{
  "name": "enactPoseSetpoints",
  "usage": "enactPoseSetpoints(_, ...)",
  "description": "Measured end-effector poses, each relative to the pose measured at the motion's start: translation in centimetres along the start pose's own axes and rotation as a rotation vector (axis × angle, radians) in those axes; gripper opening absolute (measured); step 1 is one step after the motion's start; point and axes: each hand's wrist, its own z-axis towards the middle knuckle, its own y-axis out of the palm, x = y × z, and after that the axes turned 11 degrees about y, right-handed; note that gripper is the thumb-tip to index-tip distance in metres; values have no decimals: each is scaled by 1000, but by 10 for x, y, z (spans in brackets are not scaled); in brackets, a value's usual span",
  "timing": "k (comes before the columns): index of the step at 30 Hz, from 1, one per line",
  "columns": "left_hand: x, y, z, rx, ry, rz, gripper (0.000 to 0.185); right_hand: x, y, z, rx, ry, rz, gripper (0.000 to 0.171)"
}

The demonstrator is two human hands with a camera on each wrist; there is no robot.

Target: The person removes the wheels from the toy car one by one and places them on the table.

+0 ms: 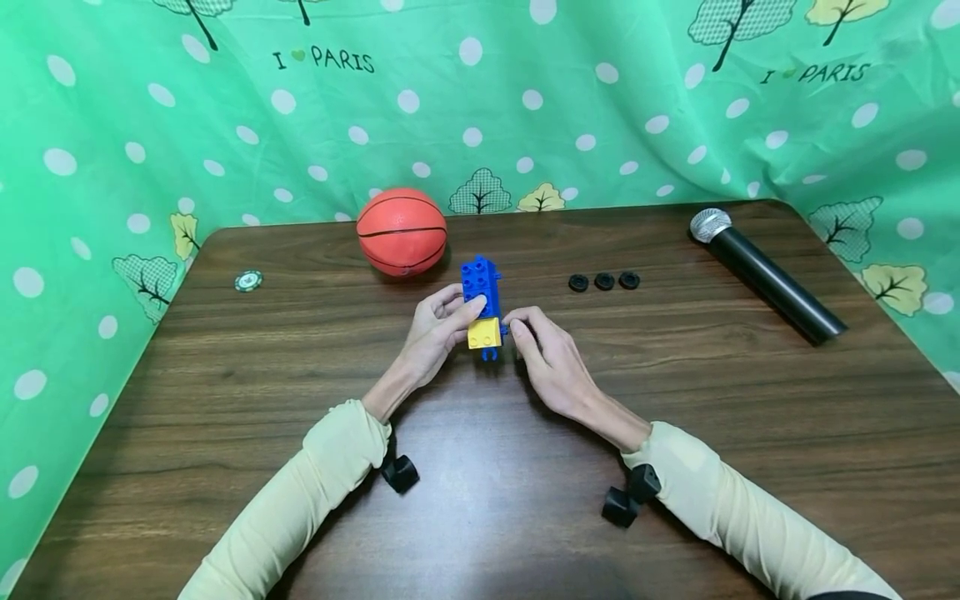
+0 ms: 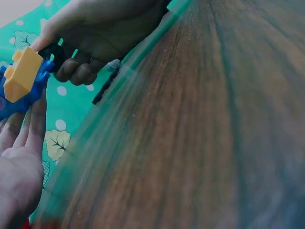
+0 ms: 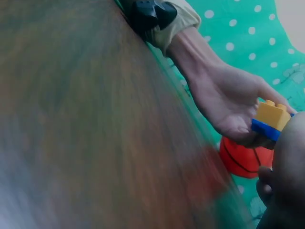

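A blue brick stack (image 1: 481,286) with a yellow brick (image 1: 484,333) on its near end is held just above the wooden table (image 1: 300,350). My left hand (image 1: 459,313) grips it from the left, thumb on the blue part. From the right, my right hand (image 1: 517,327) has its fingers curled at the stack's side. In the left wrist view the right hand (image 2: 90,43) pinches a small black disc (image 2: 53,50) against the blue part (image 2: 35,88) beside the yellow brick (image 2: 21,74). The right wrist view shows the left hand (image 3: 228,105) cupping the yellow brick (image 3: 271,114).
An orange basketball (image 1: 401,231) sits just behind the hands. Three black discs (image 1: 603,281) lie in a row to the right, and a black microphone (image 1: 765,275) lies at the far right. A small round token (image 1: 248,281) lies at the far left. A green dotted cloth hangs behind.
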Motion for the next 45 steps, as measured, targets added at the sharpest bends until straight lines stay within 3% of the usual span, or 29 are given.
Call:
enactPoseSetpoints(4,-1,-2,0,33,26,33,35,3,-7,2,25,35,6,25)
enactPoseSetpoints(11,0,-3,-2,43,20,119,35,9,-17,2,-5,13,-33,29)
enactPoseSetpoints(21,-1,-4,-3,36,25,167,34,19,-23,6,111,-215,-140,33)
enactPoseSetpoints(33,-4,-5,-4,34,22,194,36,31,-33,10,128,-244,-267,33)
enactPoseSetpoints(45,-4,-5,-3,-2,17,229,36,51,-55,15,166,-183,-339,31)
